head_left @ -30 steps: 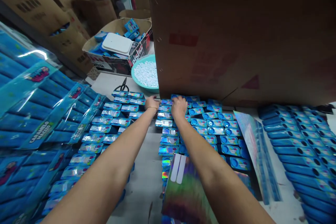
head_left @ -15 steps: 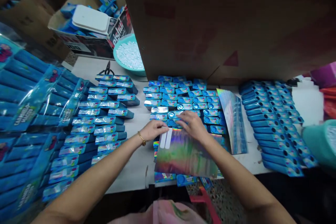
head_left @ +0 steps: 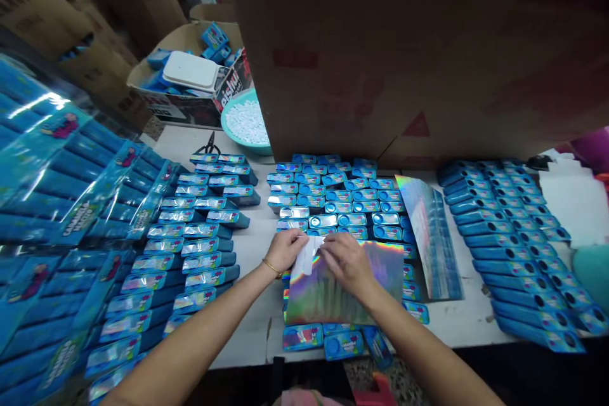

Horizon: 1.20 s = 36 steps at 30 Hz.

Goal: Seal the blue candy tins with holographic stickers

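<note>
A shiny holographic sticker sheet point(head_left: 352, 304) lies across rows of blue boxes. Its upper left corner shows a bare white patch point(head_left: 303, 260), which bends up a little. My left hand point(head_left: 284, 251) is closed, pinching that white corner between thumb and fingers. Just right of the patch, my right hand point(head_left: 349, 266) has its fingertips pinched together at the sheet's upper edge. Whatever sits between those fingertips is too small to make out. Small blue printed boxes point(head_left: 352, 220) stand close together behind both hands, with more boxes point(head_left: 343, 345) in front of the sheet.
More blue boxes stand in rows at left point(head_left: 204, 246) and right point(head_left: 507, 254). A second holographic sheet point(head_left: 425, 228) leans at the right. Scissors point(head_left: 209, 144), a teal basin point(head_left: 247, 147) of white pellets and a large cardboard box point(head_left: 404, 63) are farther back. Wrapped packs point(head_left: 61, 196) fill the left.
My right hand has drawn its fingers in from over the boxes to a pinch at the sheet's edge. The white corner now bends up in my left hand. The camera view has shifted.
</note>
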Each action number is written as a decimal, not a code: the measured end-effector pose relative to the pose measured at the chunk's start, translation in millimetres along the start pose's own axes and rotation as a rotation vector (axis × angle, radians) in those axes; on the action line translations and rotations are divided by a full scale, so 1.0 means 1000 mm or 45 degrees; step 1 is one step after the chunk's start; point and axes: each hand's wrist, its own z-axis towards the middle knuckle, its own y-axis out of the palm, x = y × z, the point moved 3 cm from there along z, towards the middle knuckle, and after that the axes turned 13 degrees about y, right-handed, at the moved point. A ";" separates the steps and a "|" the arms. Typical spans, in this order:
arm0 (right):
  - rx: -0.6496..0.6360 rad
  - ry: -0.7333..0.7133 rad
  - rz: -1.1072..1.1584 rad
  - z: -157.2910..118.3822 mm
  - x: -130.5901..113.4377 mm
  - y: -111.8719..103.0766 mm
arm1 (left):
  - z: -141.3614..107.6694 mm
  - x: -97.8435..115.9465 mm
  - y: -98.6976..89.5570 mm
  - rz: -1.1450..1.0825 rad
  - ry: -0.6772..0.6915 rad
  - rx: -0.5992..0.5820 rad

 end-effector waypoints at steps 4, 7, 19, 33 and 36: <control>-0.106 0.614 0.688 0.042 0.000 -0.014 | 0.008 -0.002 -0.010 0.254 0.296 0.063; -0.027 0.956 1.072 0.071 0.015 -0.005 | 0.020 0.001 -0.019 -0.137 0.196 0.241; 0.401 1.032 1.305 0.143 0.031 0.061 | 0.105 -0.006 -0.068 -0.690 -0.181 0.652; 0.707 0.982 0.121 0.235 0.043 0.100 | 0.223 -0.057 -0.114 0.335 -0.284 0.765; 0.697 0.974 0.058 0.239 0.046 0.105 | 0.226 -0.063 -0.112 0.396 -0.345 0.764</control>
